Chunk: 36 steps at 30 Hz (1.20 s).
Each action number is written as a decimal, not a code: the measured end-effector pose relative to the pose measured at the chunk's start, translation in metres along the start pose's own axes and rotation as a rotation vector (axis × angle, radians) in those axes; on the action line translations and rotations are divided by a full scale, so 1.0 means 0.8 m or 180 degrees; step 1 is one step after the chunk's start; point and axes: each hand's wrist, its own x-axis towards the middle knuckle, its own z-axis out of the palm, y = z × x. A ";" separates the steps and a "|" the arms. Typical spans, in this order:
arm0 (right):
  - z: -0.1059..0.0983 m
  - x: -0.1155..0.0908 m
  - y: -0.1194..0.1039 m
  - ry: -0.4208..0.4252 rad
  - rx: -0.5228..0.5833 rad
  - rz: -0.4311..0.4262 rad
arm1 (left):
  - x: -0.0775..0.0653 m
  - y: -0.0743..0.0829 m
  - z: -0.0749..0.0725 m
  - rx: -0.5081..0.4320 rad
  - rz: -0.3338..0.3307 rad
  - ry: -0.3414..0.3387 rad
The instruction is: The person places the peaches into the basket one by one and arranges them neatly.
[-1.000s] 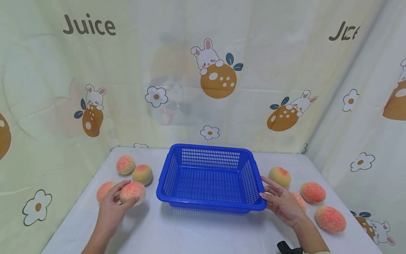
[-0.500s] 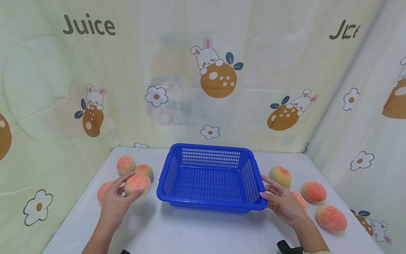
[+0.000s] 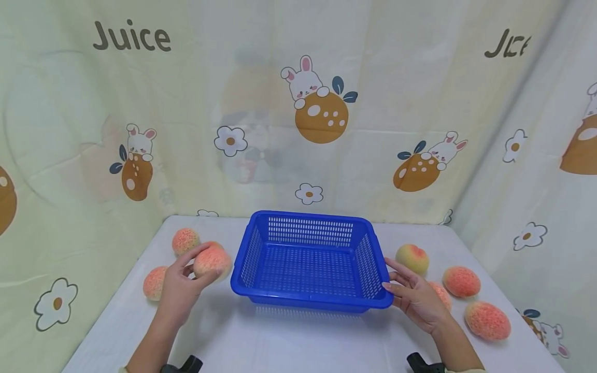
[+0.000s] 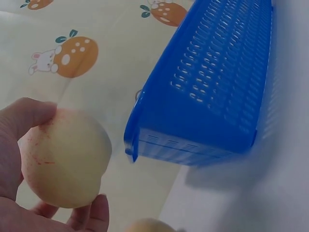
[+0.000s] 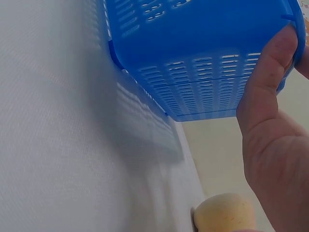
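Note:
My left hand (image 3: pixel 179 290) holds a pink-and-cream peach (image 3: pixel 213 262) between thumb and fingers, raised above the table just left of the blue plastic basket (image 3: pixel 305 297). In the left wrist view, the held peach (image 4: pixel 67 157) shows its pale yellow side, with the basket wall (image 4: pixel 212 82) beyond it. At the basket's right side, my right hand (image 3: pixel 417 300) pinches the rim near its front corner. From the right wrist, the thumb (image 5: pixel 273 67) lies against the rim while the other fingers are mostly hidden. No fruit shows inside the basket.
Left of the basket lie a speckled peach (image 3: pixel 185 241), another peach (image 3: pixel 155 283) and one mostly hidden behind the held one. On the right are a yellowish peach (image 3: pixel 412 259), pink ones (image 3: pixel 462 282) (image 3: pixel 487 320) and one partly behind my right hand. A printed curtain (image 3: pixel 261 103) hangs behind.
My left hand has carried the peach rightward and slightly up toward the basket, now covering most of the yellowish peach behind. My right hand and the basket have stayed in place.

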 end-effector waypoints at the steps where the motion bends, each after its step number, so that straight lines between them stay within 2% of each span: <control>1: 0.000 0.000 0.000 -0.0012 0.0007 -0.0009 | 0.001 0.001 0.001 -0.0009 0.0013 -0.0006; 15: -0.002 -0.001 0.002 0.0063 -0.0026 0.0028 | 0.018 0.014 0.022 -0.0118 0.0229 -0.0111; 25: 0.000 0.000 -0.001 0.0149 -0.0085 0.0084 | 0.034 0.038 0.041 -0.0265 0.0258 -0.0318; 36: -0.002 0.002 -0.001 0.0082 -0.0057 0.0064 | 0.054 0.055 0.067 -0.0288 0.0335 -0.0559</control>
